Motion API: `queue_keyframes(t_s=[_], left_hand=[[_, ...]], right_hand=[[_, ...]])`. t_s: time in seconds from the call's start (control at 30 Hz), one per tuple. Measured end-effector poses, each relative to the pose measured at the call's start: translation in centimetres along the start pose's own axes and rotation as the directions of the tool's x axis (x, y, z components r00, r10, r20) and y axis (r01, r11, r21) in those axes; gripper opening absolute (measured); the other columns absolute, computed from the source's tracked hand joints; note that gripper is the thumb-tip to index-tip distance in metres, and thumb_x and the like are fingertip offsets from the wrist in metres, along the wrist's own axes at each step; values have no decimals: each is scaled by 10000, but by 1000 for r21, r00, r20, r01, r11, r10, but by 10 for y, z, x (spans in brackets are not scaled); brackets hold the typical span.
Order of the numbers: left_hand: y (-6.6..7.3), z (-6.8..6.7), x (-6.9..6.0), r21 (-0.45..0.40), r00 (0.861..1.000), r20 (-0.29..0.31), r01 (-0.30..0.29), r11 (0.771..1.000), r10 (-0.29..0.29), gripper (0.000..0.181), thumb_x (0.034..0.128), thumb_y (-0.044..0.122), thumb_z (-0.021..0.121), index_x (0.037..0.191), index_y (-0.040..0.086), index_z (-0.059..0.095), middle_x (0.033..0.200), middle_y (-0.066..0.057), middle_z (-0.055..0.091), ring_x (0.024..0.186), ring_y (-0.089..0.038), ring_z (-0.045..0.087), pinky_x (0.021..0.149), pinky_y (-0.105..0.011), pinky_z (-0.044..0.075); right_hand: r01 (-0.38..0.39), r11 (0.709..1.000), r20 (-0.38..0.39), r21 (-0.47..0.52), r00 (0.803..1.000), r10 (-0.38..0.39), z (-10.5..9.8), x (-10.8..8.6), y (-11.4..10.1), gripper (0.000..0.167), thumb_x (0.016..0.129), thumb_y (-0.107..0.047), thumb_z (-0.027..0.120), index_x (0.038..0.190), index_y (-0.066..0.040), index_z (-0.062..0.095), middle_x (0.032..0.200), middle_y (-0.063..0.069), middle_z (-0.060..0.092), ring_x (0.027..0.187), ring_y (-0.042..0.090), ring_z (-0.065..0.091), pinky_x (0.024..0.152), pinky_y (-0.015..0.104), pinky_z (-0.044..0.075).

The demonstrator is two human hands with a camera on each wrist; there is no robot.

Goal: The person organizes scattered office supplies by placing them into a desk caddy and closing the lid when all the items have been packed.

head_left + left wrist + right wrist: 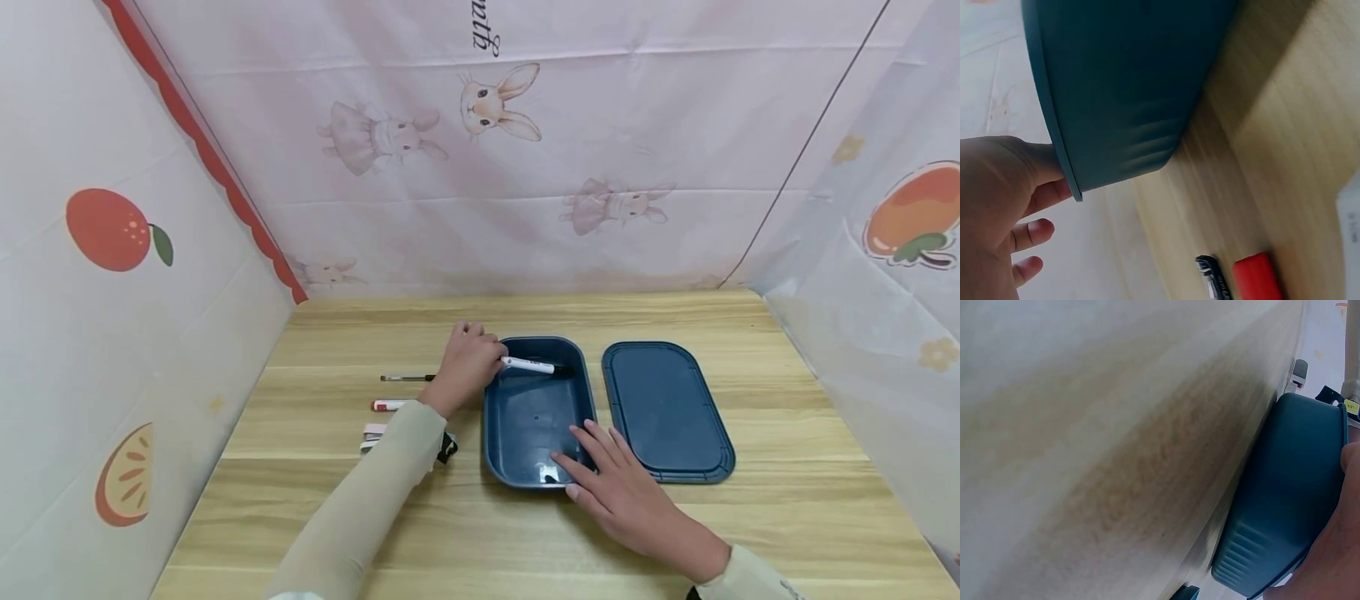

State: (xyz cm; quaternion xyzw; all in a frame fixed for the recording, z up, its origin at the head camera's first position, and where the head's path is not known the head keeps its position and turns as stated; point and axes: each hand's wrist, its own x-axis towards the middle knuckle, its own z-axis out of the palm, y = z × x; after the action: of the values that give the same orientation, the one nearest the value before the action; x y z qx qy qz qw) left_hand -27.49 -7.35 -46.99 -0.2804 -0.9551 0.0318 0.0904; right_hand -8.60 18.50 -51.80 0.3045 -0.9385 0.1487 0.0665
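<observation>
A dark blue plastic box (pixel 528 429) sits uncovered on the table. Over its far left corner reaches my left hand (pixel 471 362), pinching the end of a white marker (pixel 527 364) whose black end lies inside the box. In the left wrist view, thumb and forefinger go behind the box's rim (pixel 1054 119), which hides the marker there. My right hand (pixel 622 492) rests on the near right corner with fingers spread and fairly straight, some over the rim. The right wrist view shows the box's outer wall (pixel 1285 487) beside that hand.
A matching blue lid (pixel 667 412) lies right of the box. Left of it are a black-tipped pen (pixel 405 378), a red-and-white marker (pixel 387 406) and small pink and white items (pixel 372 435), partly behind the left sleeve. A black object (pixel 447 448) lies near the box. Fabric walls surround the table.
</observation>
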Motion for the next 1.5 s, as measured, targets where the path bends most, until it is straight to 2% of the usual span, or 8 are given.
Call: queue_keyframes(t_s=[0.27,0.47,0.67,0.8,0.97,1.07,1.3,1.5], left_hand=[[7,-1,3,144,998,-20,-61,988,65,132,955,339,705,880,273,791,844,83,703,785,-202,376,776,-378,219],[10,1,1,162,998,0,-68,984,69,144,979,260,679,888,265,790,872,73,709,790,-210,352,767,-386,192],[13,2,3,194,994,6,-105,975,105,166,986,205,663,888,254,787,872,66,713,799,-205,345,753,-375,192],[14,4,5,212,994,38,-110,971,104,223,1012,199,619,881,260,788,884,60,725,812,-203,331,745,-366,178],[14,7,5,234,993,69,-105,966,91,263,1036,201,577,904,267,795,910,58,741,823,-205,337,734,-355,202],[14,7,5,230,994,64,-105,968,92,234,1031,236,585,930,264,794,926,61,740,823,-205,357,730,-351,225],[13,1,3,206,995,41,-102,973,95,180,1004,334,626,1066,265,781,999,52,723,850,-207,393,745,-349,285],[13,-3,2,175,997,50,-73,982,65,333,968,490,639,1229,298,715,1172,44,688,1003,-206,488,861,-376,409]], right_hand=[[-9,1000,12,19,1000,9,0,0,0,414,1069,-426,453,1455,-312,550,1619,108,356,1539,331,201,1191,608,183],[-9,1000,21,28,1000,8,0,1,-1,411,1072,-424,444,1452,-310,554,1616,107,362,1538,335,203,1191,605,179],[-17,999,13,30,1000,17,1,-1,-1,403,1073,-420,443,1446,-319,557,1608,105,374,1530,340,217,1189,596,176],[-8,999,4,34,1000,8,0,0,-1,402,1073,-418,445,1444,-315,561,1609,107,371,1529,338,220,1189,593,177],[5,1000,6,18,1000,-5,0,1,-1,406,1074,-427,438,1450,-324,552,1614,99,365,1529,332,224,1207,559,151],[-5,1000,19,22,1000,4,0,0,-1,410,1076,-435,427,1455,-331,544,1620,90,354,1532,325,210,1218,540,124],[-10,1000,22,15,1000,10,0,1,0,407,1074,-438,431,1444,-325,559,1612,96,367,1529,331,222,1199,582,162],[-32,999,56,22,998,30,-2,1,0,420,1075,-466,408,1457,-347,538,1629,75,341,1541,305,192,1207,588,154]])
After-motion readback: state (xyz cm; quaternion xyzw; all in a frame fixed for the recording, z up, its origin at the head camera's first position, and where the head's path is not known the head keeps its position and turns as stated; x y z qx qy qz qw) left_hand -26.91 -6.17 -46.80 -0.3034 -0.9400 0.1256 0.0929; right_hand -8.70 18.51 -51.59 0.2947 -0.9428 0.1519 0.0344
